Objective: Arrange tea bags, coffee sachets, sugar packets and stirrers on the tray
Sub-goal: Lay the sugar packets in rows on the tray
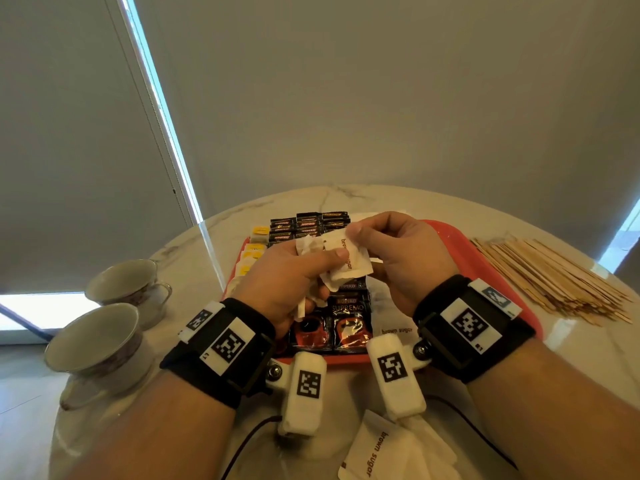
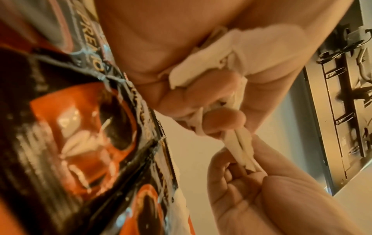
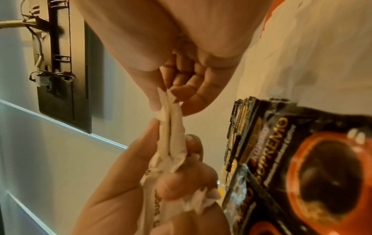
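A person stands over a red tray (image 1: 446,233) on a marble table (image 1: 585,344). The left hand (image 1: 287,282) clutches a crumpled bunch of white sugar packets (image 1: 313,249) above the tray, fingers curled round them. The right hand (image 1: 398,244) pinches one packet (image 1: 348,258) from that bunch between thumb and fingertips.

Coffee sachets (image 1: 329,320) already lie in rows on the tray, with yellow-tagged tea bags (image 1: 254,252) along its left edge. Sugar appears partly placed: one packet lies on the tray, more wait on the table near the person. The wooden stirrers (image 1: 554,275) sit in a heap on the table, right of the tray, seemingly not yet placed. Two cups (image 1: 104,327) stand at the left.
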{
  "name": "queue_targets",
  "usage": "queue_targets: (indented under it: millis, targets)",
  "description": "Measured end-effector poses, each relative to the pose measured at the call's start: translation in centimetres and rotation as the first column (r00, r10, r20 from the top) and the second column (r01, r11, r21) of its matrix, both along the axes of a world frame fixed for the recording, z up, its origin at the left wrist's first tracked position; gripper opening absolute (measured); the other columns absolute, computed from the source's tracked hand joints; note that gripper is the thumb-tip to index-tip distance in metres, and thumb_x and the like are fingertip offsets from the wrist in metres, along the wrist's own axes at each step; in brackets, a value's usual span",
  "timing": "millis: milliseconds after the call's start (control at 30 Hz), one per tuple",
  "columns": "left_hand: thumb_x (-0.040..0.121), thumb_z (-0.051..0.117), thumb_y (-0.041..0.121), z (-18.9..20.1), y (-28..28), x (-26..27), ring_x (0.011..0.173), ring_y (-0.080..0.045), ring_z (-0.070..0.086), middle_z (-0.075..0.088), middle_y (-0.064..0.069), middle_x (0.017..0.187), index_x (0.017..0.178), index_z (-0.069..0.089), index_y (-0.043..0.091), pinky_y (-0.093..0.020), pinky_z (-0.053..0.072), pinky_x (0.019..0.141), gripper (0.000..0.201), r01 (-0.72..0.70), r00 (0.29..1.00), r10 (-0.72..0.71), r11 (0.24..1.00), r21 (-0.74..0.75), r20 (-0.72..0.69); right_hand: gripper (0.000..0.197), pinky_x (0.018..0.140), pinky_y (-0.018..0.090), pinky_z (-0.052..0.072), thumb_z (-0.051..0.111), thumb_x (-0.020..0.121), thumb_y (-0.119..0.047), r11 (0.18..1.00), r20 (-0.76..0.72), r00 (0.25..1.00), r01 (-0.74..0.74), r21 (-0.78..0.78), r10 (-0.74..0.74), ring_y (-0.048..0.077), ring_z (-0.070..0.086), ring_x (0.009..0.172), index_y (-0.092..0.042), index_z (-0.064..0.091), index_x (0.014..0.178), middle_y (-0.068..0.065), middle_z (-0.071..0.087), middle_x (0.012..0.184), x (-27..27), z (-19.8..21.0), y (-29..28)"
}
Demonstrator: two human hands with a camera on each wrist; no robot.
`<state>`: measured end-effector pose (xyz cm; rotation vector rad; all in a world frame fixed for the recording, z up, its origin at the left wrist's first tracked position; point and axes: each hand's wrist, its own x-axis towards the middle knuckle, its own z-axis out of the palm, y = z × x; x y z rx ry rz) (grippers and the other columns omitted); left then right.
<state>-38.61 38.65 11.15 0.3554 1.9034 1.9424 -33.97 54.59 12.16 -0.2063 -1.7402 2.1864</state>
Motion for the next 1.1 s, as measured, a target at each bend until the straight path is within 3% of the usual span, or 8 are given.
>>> queue_targets:
  millis: [167, 367, 433, 567, 667, 767, 967, 1100]
  targets:
    - [0.097, 0.072, 0.025, -0.2, 0.3, -0.1, 0.052, -0.010, 0.055, 0.070, -0.003, 0.076, 0.109, 0.072, 0.012, -0.017, 0.039, 0.036, 0.018, -0.048, 0.999, 0.048, 0.995, 0.084, -0.001, 0.033, 0.063, 0.032, 0.059, 0.074, 0.091, -0.021, 0.992, 0.108, 0.988, -0.117, 0.041, 0.112, 0.027, 0.069, 0.076, 0.003, 0.065, 0.112, 0.018, 0.074, 0.096, 0.1, -0.4, -0.3]
    - [0.077, 0.079, 0.032, -0.1, 0.0, -0.3, 0.051, -0.007, 0.052, 0.069, -0.001, 0.075, 0.110, 0.072, 0.012, -0.015, 0.036, 0.035, 0.040, 0.024, 0.998, -0.035, 0.984, 0.175, 0.056, 0.009, 0.060, 0.029, 0.059, 0.067, 0.096, -0.012, 0.997, 0.063, 0.995, -0.077, 0.016, 0.076, 0.016, 0.069, 0.066, -0.004, 0.068, 0.100, 0.002, 0.073, 0.076, 0.0, -0.2, 0.0]
    - [0.080, 0.079, 0.031, -0.1, 0.0, -0.4, 0.052, -0.007, 0.050, 0.070, -0.001, 0.078, 0.109, 0.071, 0.012, -0.014, 0.035, 0.035, 0.036, -0.004, 0.994, -0.018, 0.977, 0.212, 0.104, 0.009, 0.062, 0.031, 0.061, 0.063, 0.099, -0.012, 0.998, 0.050, 0.997, -0.057, -0.006, 0.057, 0.016, 0.072, 0.070, -0.004, 0.066, 0.103, 0.002, 0.074, 0.080, -0.1, -0.2, 0.0]
    - [0.094, 0.075, 0.031, 0.0, -0.2, -1.2, 0.050, -0.009, 0.051, 0.072, -0.005, 0.083, 0.109, 0.068, 0.014, -0.017, 0.034, 0.032, 0.024, -0.204, 0.965, 0.153, 0.948, 0.244, 0.212, 0.009, 0.060, 0.029, 0.060, 0.063, 0.099, -0.014, 0.999, 0.053, 0.998, -0.034, 0.037, 0.032, 0.011, 0.070, 0.068, -0.008, 0.067, 0.105, -0.001, 0.074, 0.079, -0.3, -0.2, 0.0]
    - [0.090, 0.076, 0.041, 0.0, -0.2, -1.0, 0.051, -0.010, 0.051, 0.075, -0.005, 0.085, 0.105, 0.070, 0.014, -0.017, 0.037, 0.034, 0.031, -0.177, 0.978, 0.150, 0.964, 0.200, 0.143, 0.010, 0.059, 0.028, 0.058, 0.065, 0.098, -0.016, 0.990, 0.065, 0.997, -0.058, 0.130, 0.050, 0.010, 0.067, 0.066, -0.009, 0.069, 0.104, 0.000, 0.074, 0.081, -0.3, -0.4, -0.1]
    - [0.084, 0.080, 0.030, 0.0, 0.0, -0.2, 0.053, -0.008, 0.053, 0.074, -0.006, 0.087, 0.113, 0.071, 0.011, -0.016, 0.039, 0.037, 0.036, -0.072, 0.995, 0.061, 0.986, 0.153, 0.075, 0.013, 0.058, 0.026, 0.055, 0.067, 0.097, -0.015, 0.982, 0.073, 0.994, -0.087, 0.170, 0.075, 0.012, 0.065, 0.068, -0.007, 0.069, 0.107, 0.005, 0.072, 0.084, -0.1, -0.5, -0.2]
    - [0.093, 0.075, 0.008, -0.3, 0.2, -0.7, 0.050, -0.008, 0.054, 0.072, -0.008, 0.082, 0.108, 0.069, 0.009, -0.017, 0.038, 0.036, 0.015, -0.151, 0.988, 0.143, 0.977, 0.153, 0.064, 0.021, 0.062, 0.026, 0.061, 0.075, 0.086, -0.003, 0.965, 0.178, 0.967, -0.210, 0.154, 0.182, 0.021, 0.067, 0.072, -0.003, 0.069, 0.106, 0.021, 0.074, 0.102, 0.4, 0.3, 0.6]
    - [0.093, 0.074, 0.005, -0.6, 0.5, -0.6, 0.050, -0.008, 0.054, 0.073, -0.006, 0.083, 0.114, 0.068, 0.008, -0.017, 0.038, 0.036, 0.022, -0.134, 0.991, 0.127, 0.981, 0.144, 0.052, 0.012, 0.065, 0.027, 0.061, 0.075, 0.087, -0.004, 0.967, 0.178, 0.982, -0.101, 0.235, 0.059, 0.020, 0.071, 0.077, -0.008, 0.073, 0.098, 0.015, 0.077, 0.096, 0.3, 0.5, 1.5]
